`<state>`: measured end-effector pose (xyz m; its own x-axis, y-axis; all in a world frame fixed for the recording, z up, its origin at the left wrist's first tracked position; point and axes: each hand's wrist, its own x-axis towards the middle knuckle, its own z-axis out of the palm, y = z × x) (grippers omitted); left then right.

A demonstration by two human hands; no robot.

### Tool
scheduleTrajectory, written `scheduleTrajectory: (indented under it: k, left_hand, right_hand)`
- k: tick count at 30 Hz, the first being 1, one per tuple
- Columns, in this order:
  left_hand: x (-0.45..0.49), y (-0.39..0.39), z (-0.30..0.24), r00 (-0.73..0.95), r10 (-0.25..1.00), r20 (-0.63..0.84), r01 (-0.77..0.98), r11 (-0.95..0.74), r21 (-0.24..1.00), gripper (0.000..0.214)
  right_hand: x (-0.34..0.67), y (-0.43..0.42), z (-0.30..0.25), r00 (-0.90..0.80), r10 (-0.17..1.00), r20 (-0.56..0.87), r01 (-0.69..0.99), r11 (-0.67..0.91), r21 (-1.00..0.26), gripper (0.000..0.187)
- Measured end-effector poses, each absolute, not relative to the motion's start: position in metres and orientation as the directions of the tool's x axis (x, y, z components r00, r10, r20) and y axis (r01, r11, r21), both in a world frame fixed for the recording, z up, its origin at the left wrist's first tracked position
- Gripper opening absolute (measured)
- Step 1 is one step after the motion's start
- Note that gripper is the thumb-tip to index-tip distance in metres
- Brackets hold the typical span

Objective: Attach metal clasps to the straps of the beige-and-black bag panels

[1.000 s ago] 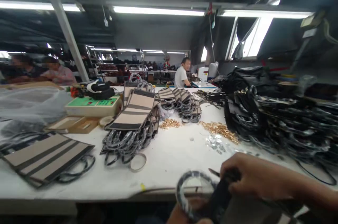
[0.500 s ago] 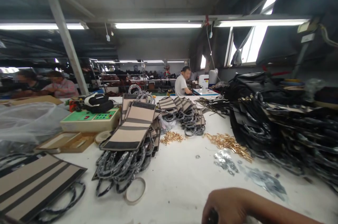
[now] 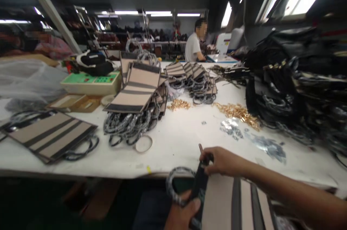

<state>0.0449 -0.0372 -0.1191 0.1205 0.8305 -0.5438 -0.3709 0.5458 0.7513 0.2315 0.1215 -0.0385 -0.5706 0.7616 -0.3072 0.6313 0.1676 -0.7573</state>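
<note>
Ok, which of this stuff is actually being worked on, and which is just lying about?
In hand: striped bag, wrapped handle, thin tool, left hand, right hand.
Lying about: bag stack, tape ring, gold fittings, green box, black bag pile.

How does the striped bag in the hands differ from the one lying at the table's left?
The held bag is gripped by the left hand and right hand at the table's near edge; the left bag lies flat on it, untouched. The held bag's handle curls upward; the left bag's handles lie flat. Both are beige with dark stripes.
</note>
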Motion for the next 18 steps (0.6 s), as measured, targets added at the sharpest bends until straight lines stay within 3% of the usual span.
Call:
scheduleTrajectory:
  k: [2, 7, 18]
  left_hand:
    - [0.054, -0.042, -0.135, 0.103, 0.86, -0.5, -0.464, 0.486, 0.741, 0.062]
    - [0.064, -0.039, -0.143, 0.069, 0.832, -0.551, -0.575, 0.484, 0.659, 0.055]
    - [0.065, -0.006, -0.131, -0.014, 0.816, -0.577, -0.453, 0.509, 0.731, 0.045]
  right_hand:
    - [0.229, 0.128, -0.053, -0.56, 0.778, -0.285, 0.668, 0.221, -0.71, 0.033]
    - [0.23, 0.137, -0.074, -0.544, 0.788, -0.287, 0.706, 0.246, -0.664, 0.027]
    - [0.235, 0.152, -0.076, -0.456, 0.863, -0.218, 0.742, 0.232, -0.629, 0.022]
